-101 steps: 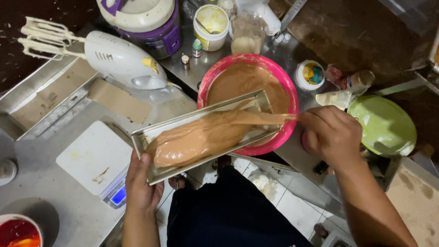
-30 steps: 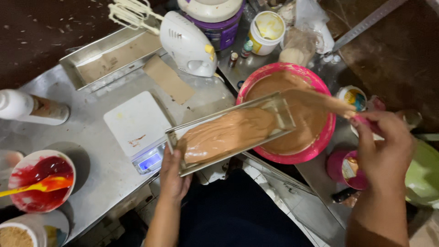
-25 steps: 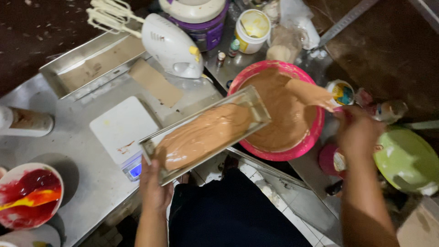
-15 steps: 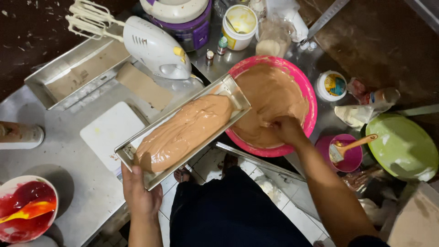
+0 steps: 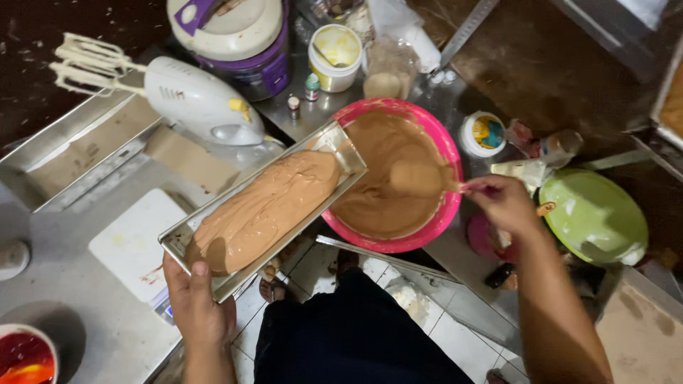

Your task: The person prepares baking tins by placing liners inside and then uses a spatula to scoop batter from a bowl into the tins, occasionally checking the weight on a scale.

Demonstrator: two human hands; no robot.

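The bench [image 5: 78,334] is a grey metal top seen from above, smeared and crowded, with dark speckled ground beyond its far edge and pale floor tiles [image 5: 320,263] showing below its near edge, where the person's dark clothing fills the bottom of the view; on the bench lie a white scale [image 5: 135,245] at the near left, an empty metal loaf tin [image 5: 71,153] lined with brown paper at the far left, a white hand mixer [image 5: 192,99] with its beaters pointing left, a white and purple lidded appliance [image 5: 238,35] behind it, a small yellow-topped tub [image 5: 336,57], a green bowl [image 5: 594,217] at the right, and a bowl of red sauce [image 5: 25,355] at the bottom left corner; the left hand [image 5: 199,309] is closed on the near end of a metal loaf pan [image 5: 263,210], thumb over the rim, holding it tilted and lifted off the bench, its far end over the edge of a pink mixing bowl [image 5: 434,227]; the pan is heaped with smooth brown batter [image 5: 267,203] along most of its length; the right hand [image 5: 505,203] is curled tight around the pink handle of a spatula [image 5: 423,178], whose batter-coated blade hovers over the brown batter left in the pink bowl, just beside the pan's far corner.
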